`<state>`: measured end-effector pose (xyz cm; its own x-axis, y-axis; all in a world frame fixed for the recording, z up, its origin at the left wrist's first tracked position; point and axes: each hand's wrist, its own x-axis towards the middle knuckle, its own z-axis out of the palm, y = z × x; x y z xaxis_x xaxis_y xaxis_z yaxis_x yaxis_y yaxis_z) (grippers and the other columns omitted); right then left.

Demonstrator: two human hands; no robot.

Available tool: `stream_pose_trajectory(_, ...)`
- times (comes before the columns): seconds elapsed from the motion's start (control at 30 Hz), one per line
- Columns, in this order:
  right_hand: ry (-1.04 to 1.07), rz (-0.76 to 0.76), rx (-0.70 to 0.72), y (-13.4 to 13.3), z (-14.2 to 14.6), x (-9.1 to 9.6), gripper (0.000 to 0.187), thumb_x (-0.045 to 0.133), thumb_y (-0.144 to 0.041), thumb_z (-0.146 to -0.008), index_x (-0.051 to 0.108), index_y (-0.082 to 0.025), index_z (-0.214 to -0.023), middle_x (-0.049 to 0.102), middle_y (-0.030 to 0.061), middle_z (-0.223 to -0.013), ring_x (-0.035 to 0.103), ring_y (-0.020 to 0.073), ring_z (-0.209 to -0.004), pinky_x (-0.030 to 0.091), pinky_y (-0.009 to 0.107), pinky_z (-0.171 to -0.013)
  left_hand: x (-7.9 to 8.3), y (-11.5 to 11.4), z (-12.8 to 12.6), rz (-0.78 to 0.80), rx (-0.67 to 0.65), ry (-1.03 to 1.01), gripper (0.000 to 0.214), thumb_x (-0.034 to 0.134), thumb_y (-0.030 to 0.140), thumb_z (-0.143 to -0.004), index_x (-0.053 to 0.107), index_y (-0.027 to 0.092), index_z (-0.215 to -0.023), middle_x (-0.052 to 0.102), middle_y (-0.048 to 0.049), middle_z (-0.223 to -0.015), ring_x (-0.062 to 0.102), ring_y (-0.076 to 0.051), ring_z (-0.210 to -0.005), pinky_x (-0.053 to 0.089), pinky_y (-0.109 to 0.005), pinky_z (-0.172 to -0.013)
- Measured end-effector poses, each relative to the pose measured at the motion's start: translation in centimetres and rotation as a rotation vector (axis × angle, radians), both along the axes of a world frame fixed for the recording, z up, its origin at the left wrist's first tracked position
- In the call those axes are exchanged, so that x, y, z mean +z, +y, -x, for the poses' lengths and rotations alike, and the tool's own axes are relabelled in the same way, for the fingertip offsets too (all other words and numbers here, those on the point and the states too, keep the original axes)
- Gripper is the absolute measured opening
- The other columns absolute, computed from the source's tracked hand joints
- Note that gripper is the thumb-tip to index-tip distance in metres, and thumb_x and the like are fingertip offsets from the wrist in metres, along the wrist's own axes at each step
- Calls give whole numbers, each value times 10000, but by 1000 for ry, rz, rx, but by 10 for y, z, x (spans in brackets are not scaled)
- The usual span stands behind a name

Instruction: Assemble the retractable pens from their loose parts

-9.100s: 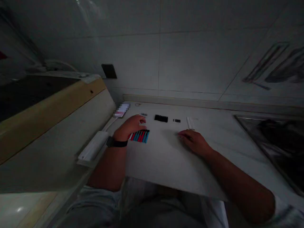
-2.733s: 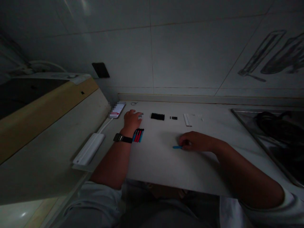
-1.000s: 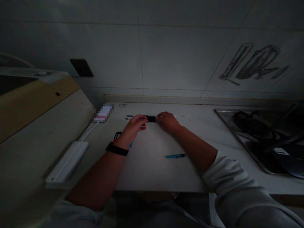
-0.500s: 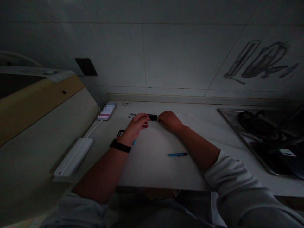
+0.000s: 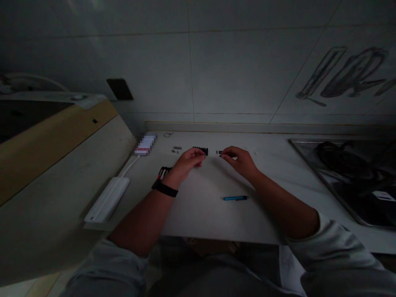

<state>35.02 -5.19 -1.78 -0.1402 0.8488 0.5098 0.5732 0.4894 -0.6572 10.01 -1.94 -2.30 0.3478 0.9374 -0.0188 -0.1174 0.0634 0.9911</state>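
My left hand (image 5: 189, 161) is just in front of a row of small black pieces (image 5: 206, 151), its thumb and fingers pinched together. Whatever sits in that pinch is too small to make out. To its right, my right hand (image 5: 241, 159) is lifted slightly off the counter, thumb and forefinger closed, with a tiny dark bit at the tips. Beside those fingertips lie a few small dark pieces (image 5: 217, 152). Several small metallic parts (image 5: 177, 147), perhaps screws, lie left of the black row. A black and red item (image 5: 163, 171) is partly hidden behind my left wrist.
A blue pen (image 5: 235, 198) lies on the white counter (image 5: 201, 218) nearer my body. On the left are a white power strip (image 5: 108, 200) with its cord and a blurred-out phone (image 5: 145, 145). A gas stove (image 5: 340, 181) is set in at the right; a tiled wall rises behind.
My right hand has drawn back rightward from the black row, its fingers now pinched, uncovering small dark pieces. The left hand stays pinched by the row. The whole view has shifted slightly.
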Motion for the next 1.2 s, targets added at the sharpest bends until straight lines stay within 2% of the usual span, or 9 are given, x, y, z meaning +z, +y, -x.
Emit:
stream_pose_trajectory(0.13, 157, 85, -30, -6, 4, -15, 287, 761, -484, -861, 722, -235, -998, 763, 64, -995, 719, 204, -822, 588, 345, -750, -4, -2, -3, -70, -35, 65, 324, 845, 353, -726, 693, 178, -953, 678, -29, -875, 601, -129, -747, 477, -267, -680)
stream_pose_trajectory(0.33, 146, 101, 29, -9, 16, -20, 239, 733, -476, -899, 743, -240, -933, 762, 51, -918, 723, 207, -840, 594, 362, -798, -5, -9, -9, -149, -115, 104, 286, 823, 338, -773, 700, 172, -970, 678, -28, -863, 608, -128, -765, 470, -270, -708)
stream_pose_trajectory(0.53, 164, 3, 53, -12, 19, -22, 238, 735, -472, -913, 743, -237, -953, 745, 58, -915, 712, 203, -830, 598, 358, -760, -3, -16, -13, -176, -114, 121, 260, 814, 337, -786, 702, 179, -961, 677, -36, -892, 624, -147, -803, 493, -280, -714)
stream_pose_trajectory(0.87, 27, -132, 70, -18, 19, -14, 199, 717, -441, -952, 740, -243, -962, 715, 57, -887, 671, 198, -795, 565, 349, -724, -5, -16, -13, -175, -77, 141, 252, 819, 341, -772, 710, 178, -930, 684, -33, -862, 625, -146, -773, 493, -280, -698)
stream_pose_trajectory(1.03, -4, -156, 115, -20, 20, -10, 130, 694, -366, -967, 740, -253, -1015, 727, 56, -933, 674, 202, -832, 562, 360, -765, -5, -15, -13, -146, -73, 124, 257, 820, 334, -774, 711, 178, -946, 689, -30, -869, 619, -131, -750, 484, -272, -696)
stream_pose_trajectory(1.2, -50, -189, 130, -20, 18, -11, 128, 646, -273, -972, 742, -267, -1058, 749, 59, -1002, 696, 224, -962, 561, 398, -876, -6, -14, -11, -145, -83, 124, 251, 816, 338, -781, 716, 179, -948, 686, -22, -838, 609, -126, -724, 470, -270, -693)
